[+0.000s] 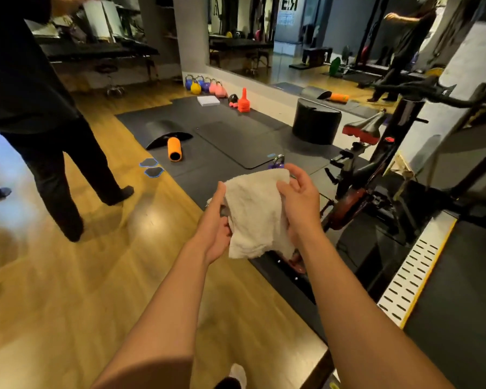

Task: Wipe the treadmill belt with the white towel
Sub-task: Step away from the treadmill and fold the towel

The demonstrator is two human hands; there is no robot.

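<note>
Bike (357, 186) between towel (256, 211) and treadmill belt (458, 299)

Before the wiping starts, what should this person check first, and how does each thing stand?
1. Towel in hand: ok, left hand and right hand both hold it.
2. Towel on the belt: not ok, it is up in the air, left of the treadmill.
3. Belt free of objects: ok on the part in view.
4. Belt stopped: cannot tell.
5. Bystander out of the way: ok, standing on the wood floor at far left.
</note>
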